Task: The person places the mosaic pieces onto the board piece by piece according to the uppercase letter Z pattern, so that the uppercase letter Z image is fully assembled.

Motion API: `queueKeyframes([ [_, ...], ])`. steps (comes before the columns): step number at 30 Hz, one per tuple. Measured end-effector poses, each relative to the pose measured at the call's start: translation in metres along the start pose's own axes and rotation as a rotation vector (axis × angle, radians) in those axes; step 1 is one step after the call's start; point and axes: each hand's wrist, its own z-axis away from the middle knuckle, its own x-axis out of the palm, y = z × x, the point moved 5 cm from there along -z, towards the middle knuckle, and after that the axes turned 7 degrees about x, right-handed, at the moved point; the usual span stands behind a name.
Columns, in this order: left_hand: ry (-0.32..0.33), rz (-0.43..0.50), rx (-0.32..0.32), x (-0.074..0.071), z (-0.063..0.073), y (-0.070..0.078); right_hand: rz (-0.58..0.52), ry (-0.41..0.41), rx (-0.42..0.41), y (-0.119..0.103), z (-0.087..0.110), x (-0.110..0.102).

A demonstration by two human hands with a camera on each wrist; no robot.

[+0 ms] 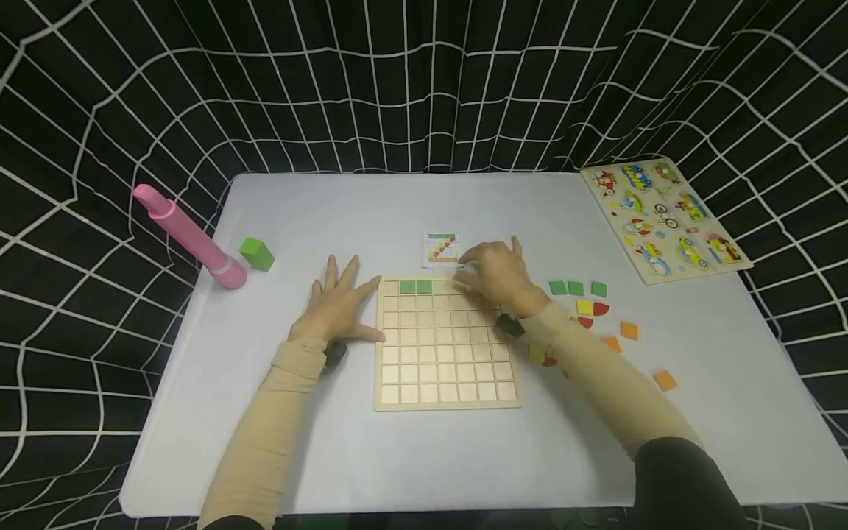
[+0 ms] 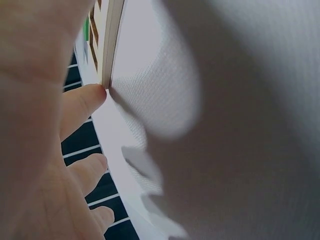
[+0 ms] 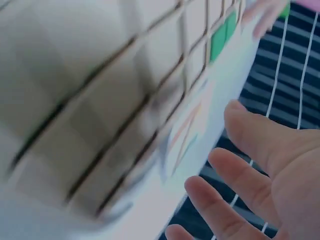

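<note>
A wooden grid board (image 1: pixel 437 346) lies on the white table. Two green square tiles (image 1: pixel 416 287) sit side by side in its far row, toward the left. Beside the board's left edge, my left hand (image 1: pixel 334 305) spreads its fingers; in the left wrist view a fingertip (image 2: pixel 95 94) touches the board's corner. My right hand (image 1: pixel 500 272) hovers over the far right part of the board, near a small printed pattern card (image 1: pixel 433 258). Nothing shows between its fingers (image 3: pixel 240 175) in the right wrist view.
Right of the board lie three green tiles (image 1: pixel 576 288), red quarter-round pieces (image 1: pixel 600 309), yellow tiles (image 1: pixel 584 308) and orange tiles (image 1: pixel 629 330). A vehicle puzzle board (image 1: pixel 652 221) lies far right. A pink cylinder (image 1: pixel 199 243) and green block (image 1: pixel 257 255) stand far left.
</note>
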Motion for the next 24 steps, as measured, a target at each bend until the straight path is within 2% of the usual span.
queueKeyframes([
  [3,0.003,0.003,0.002,0.000,0.000,-0.002,0.006,0.035,0.034,0.027,0.007,-0.013],
  [11,-0.004,0.005,-0.008,0.002,0.001,-0.005,0.039,-0.032,0.037,0.094,0.028,-0.034],
  [15,-0.001,-0.003,-0.003,0.002,-0.001,-0.005,0.051,-0.048,0.066,0.124,0.039,-0.041],
  [19,0.010,0.000,0.002,0.002,-0.001,-0.005,0.075,-0.094,0.109,0.143,0.045,-0.041],
  [24,0.010,-0.003,0.004,0.001,0.000,-0.003,0.056,-0.141,0.129,0.154,0.048,-0.035],
])
